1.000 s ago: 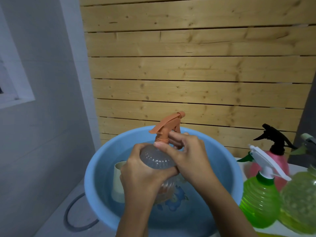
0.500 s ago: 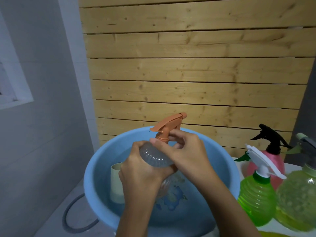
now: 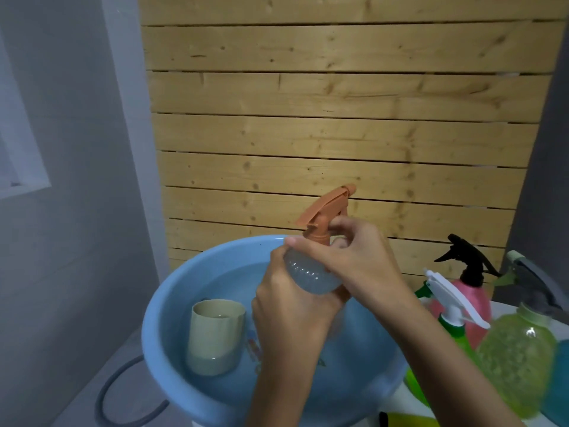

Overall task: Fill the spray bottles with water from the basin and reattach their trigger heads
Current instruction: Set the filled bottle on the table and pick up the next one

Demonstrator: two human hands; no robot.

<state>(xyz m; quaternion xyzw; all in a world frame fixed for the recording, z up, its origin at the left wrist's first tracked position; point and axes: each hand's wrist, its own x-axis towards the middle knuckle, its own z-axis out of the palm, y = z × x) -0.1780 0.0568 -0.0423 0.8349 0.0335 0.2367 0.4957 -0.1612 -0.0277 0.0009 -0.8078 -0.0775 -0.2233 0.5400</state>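
- My right hand point(image 3: 354, 263) has its fingers point(image 3: 311, 246) closed narrow on the collar of the orange trigger head point(image 3: 323, 211), which sits on the neck of the clear bottle point(image 3: 311, 278).
- My left hand point(image 3: 289, 315) wraps the clear bottle's body from the near side, fingers curled tight around it, holding it upright above the basin point(image 3: 172, 303).
- I cannot tell how much water the clear bottle holds; my hands cover most of it.
- The blue basin holds water, and one beige cup point(image 3: 215, 337) stands in it at the left, partly under the surface, with water inside it too.
- To the right of the basin, on the white worktop point(image 3: 409, 402), stand three more bottles close together, each with its trigger head on.
- The green bottle point(image 3: 455, 334) has a white head and is nearest the basin.
- The pink bottle point(image 3: 471, 303) has a black head and stands behind the green one.
- The yellow-green bottle point(image 3: 517, 362) has a grey head and is at the far right.
- Four spray bottles in all, one basin, one cup.
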